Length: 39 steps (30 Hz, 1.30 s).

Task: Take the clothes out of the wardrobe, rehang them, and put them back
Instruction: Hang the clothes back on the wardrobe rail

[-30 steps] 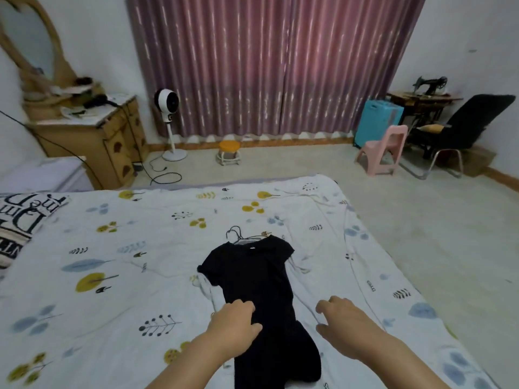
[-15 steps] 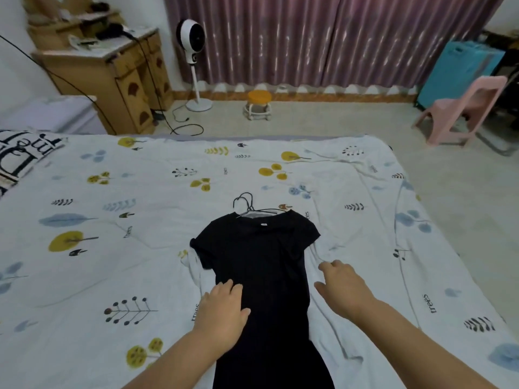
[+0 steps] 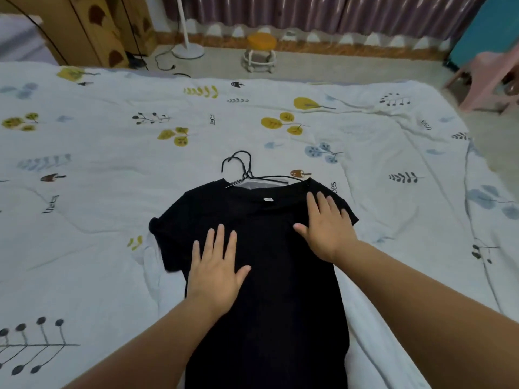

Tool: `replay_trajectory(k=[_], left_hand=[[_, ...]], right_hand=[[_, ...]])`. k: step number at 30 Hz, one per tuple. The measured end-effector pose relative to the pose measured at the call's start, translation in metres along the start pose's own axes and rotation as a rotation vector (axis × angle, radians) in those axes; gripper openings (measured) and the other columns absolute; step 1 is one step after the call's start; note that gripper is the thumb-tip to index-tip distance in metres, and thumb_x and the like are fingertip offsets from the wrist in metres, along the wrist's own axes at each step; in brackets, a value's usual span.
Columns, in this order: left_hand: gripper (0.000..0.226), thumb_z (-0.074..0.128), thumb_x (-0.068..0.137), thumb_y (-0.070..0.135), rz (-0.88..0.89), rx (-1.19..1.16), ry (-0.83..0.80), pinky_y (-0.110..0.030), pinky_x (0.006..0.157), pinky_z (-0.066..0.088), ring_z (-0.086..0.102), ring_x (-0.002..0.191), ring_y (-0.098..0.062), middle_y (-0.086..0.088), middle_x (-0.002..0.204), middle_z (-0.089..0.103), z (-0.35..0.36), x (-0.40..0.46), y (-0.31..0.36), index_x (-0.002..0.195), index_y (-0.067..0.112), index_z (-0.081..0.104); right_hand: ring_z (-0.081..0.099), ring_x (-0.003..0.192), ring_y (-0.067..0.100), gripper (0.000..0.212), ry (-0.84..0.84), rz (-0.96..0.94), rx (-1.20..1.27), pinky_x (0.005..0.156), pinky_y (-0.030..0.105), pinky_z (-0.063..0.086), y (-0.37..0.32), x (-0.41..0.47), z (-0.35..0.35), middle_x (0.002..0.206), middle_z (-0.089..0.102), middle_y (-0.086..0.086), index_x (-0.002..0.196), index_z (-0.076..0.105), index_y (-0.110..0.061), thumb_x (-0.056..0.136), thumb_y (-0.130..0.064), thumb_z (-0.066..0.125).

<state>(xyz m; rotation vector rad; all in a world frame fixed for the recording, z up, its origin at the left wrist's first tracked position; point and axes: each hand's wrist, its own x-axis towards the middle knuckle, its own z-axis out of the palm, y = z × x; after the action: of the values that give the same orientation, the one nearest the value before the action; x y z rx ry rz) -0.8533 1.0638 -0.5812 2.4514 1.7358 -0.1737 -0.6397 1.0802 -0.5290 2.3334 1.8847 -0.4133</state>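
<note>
A black dress (image 3: 261,276) lies flat on the bed (image 3: 98,164), on a black wire hanger (image 3: 247,172) whose hook pokes out past the collar. Left hand (image 3: 216,270) and right hand (image 3: 328,228) rest flat on it, fingers straight, gripping nothing. Beyond the bed stand an orange stool (image 3: 259,51), a fan base (image 3: 187,50), a wooden cabinet (image 3: 92,29) and a pink chair (image 3: 491,80). The sheet's print reads "trees".

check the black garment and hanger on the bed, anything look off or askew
The black hanger sits askew: its hook lies left of the neckline. A white garment pokes out from under the black dress along its left edge. Both hands, left and right, press flat on it.
</note>
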Motion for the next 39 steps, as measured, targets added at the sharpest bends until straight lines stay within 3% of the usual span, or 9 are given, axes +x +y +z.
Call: replay_trajectory(k=[5, 11, 18, 22, 25, 29, 31, 33, 39], left_hand=[[0.075, -0.002, 0.093, 0.055, 0.004, -0.058, 0.018, -0.045, 0.109, 0.014, 0.027, 0.135, -0.030, -0.017, 0.144, 0.040, 0.042, 0.009, -0.005, 0.139, 0.009, 0.036], [0.067, 0.028, 0.087, 0.052, 0.039, -0.076, 0.109, -0.043, 0.111, 0.004, 0.024, 0.136, -0.029, -0.016, 0.146, 0.038, 0.050, 0.012, -0.009, 0.140, 0.012, 0.031], [0.066, 0.030, 0.085, 0.051, 0.037, -0.108, 0.063, -0.043, 0.111, 0.005, 0.031, 0.132, -0.030, -0.016, 0.138, 0.048, 0.049, 0.012, -0.008, 0.137, 0.011, 0.040], [0.073, 0.020, 0.084, 0.055, 0.006, -0.091, -0.045, -0.042, 0.113, 0.003, 0.046, 0.127, -0.033, -0.015, 0.130, 0.055, 0.034, 0.009, -0.004, 0.132, 0.010, 0.051], [0.075, 0.002, 0.088, 0.058, 0.009, 0.043, -0.102, -0.043, 0.116, -0.005, 0.011, 0.143, -0.028, -0.009, 0.153, 0.018, 0.016, 0.006, -0.004, 0.148, 0.016, 0.015], [0.053, 0.033, 0.097, 0.042, 0.029, -0.014, -0.236, -0.037, 0.116, 0.014, 0.025, 0.137, -0.026, -0.011, 0.147, 0.029, -0.017, -0.011, 0.002, 0.142, 0.013, 0.028], [0.023, 0.039, 0.097, 0.032, 0.026, -0.151, -0.164, -0.027, 0.097, 0.038, 0.051, 0.105, -0.017, -0.006, 0.118, 0.057, -0.042, -0.025, 0.001, 0.102, 0.016, 0.055], [0.033, 0.041, 0.094, 0.022, -0.023, -0.257, -0.038, -0.023, 0.067, 0.044, 0.048, 0.063, -0.007, 0.003, 0.073, 0.057, -0.076, -0.043, 0.000, 0.061, 0.019, 0.044], [0.030, 0.038, 0.076, 0.035, -0.011, -0.507, 0.426, -0.015, 0.045, 0.026, 0.047, 0.051, -0.014, 0.009, 0.050, 0.047, -0.190, -0.119, -0.007, 0.051, 0.022, 0.048]], right_hand=[[-0.008, 0.146, 0.026, 0.069, 0.102, 0.016, -0.009, 0.117, 0.048, 0.003, 0.004, 0.057, 0.007, 0.158, -0.008, 0.008, 0.150, -0.006, -0.013, 0.099, -0.046, 0.027], [0.013, 0.143, 0.026, 0.078, 0.002, 0.146, 0.101, 0.110, 0.062, 0.010, 0.003, 0.093, 0.018, 0.154, 0.018, 0.007, 0.149, 0.011, -0.013, 0.091, -0.055, 0.043], [0.055, 0.106, 0.033, 0.038, 0.061, 0.049, -0.005, 0.076, 0.033, 0.040, -0.003, 0.071, 0.007, 0.116, 0.059, 0.014, 0.111, 0.051, -0.006, 0.092, -0.039, 0.053], [0.057, 0.100, 0.033, 0.033, 0.118, 0.058, 0.016, 0.070, 0.031, 0.035, -0.003, 0.028, 0.007, 0.109, 0.061, 0.013, 0.104, 0.054, -0.008, 0.095, -0.038, 0.046], [0.058, 0.096, 0.034, 0.033, 0.186, 0.066, 0.091, 0.067, 0.032, 0.034, -0.005, -0.008, 0.001, 0.103, 0.063, 0.013, 0.099, 0.053, -0.009, 0.096, -0.041, 0.044], [0.060, 0.090, 0.031, 0.028, 0.270, 0.052, 0.212, 0.064, 0.031, 0.036, -0.012, -0.057, -0.021, 0.093, 0.065, 0.008, 0.088, 0.048, -0.015, 0.094, -0.043, 0.046], [0.060, 0.084, 0.029, 0.029, 0.292, 0.054, 0.266, 0.062, 0.031, 0.038, -0.014, -0.081, -0.039, 0.084, 0.064, 0.004, 0.084, 0.048, -0.016, 0.093, -0.043, 0.047], [0.057, 0.074, 0.025, 0.029, 0.321, 0.048, 0.344, 0.058, 0.031, 0.038, -0.015, -0.105, -0.060, 0.070, 0.058, -0.001, 0.073, 0.044, -0.020, 0.092, -0.042, 0.049], [0.053, 0.063, 0.021, 0.036, 0.460, 0.062, 0.471, 0.049, 0.028, 0.031, -0.018, -0.181, -0.141, 0.058, 0.051, -0.003, 0.064, 0.039, -0.019, 0.089, -0.040, 0.054]])
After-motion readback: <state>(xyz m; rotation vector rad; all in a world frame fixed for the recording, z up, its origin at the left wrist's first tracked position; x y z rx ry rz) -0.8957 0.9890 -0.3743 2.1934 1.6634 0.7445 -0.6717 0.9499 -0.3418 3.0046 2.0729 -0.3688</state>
